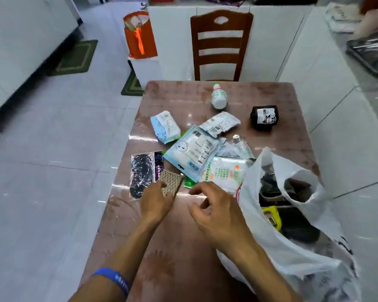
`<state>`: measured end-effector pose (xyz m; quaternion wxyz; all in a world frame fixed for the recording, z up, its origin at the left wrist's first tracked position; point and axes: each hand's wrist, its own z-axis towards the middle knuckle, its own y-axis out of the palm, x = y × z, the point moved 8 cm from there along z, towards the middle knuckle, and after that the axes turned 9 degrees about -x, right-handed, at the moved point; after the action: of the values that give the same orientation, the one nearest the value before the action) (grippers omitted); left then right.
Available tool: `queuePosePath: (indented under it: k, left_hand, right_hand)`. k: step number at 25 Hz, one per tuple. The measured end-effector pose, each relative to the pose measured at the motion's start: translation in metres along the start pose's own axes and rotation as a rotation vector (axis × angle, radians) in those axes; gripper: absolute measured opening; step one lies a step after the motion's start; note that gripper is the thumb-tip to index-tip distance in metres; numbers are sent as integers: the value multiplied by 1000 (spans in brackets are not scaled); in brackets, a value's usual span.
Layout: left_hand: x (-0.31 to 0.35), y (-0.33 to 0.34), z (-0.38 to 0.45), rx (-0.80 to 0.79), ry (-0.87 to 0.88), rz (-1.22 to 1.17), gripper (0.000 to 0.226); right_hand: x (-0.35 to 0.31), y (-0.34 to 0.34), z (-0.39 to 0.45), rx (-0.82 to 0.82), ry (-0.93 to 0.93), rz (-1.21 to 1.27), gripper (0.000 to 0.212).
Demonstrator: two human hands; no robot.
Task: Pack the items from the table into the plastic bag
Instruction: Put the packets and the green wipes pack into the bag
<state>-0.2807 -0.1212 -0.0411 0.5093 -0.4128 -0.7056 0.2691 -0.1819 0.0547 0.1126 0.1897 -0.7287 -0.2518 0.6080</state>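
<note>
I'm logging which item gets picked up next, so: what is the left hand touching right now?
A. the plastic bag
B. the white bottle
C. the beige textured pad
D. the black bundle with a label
C: the left hand rests its fingers on the beige textured pad at the near edge of the pile, while the white bottle stands far across the table.

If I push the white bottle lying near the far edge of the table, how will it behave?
The white bottle lies on its side on the glossy table, so it will probably roll rather than slide. It looks like plastic, likely light and not fragile. Its round body may slip in a loose grip.
</note>
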Motion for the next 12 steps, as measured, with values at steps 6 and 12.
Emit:
queuePosePath:
  k: [6, 12]
  left_hand:
    - [-114, -3, 77, -70, -346, -70, 73]
    - [-127, -3, 81, 28, -355, -426, 76]
  right_hand:
    - [76, 125, 66, -116, 422, 26, 20]
    - [165, 195, 99, 21, 868, 547, 56]
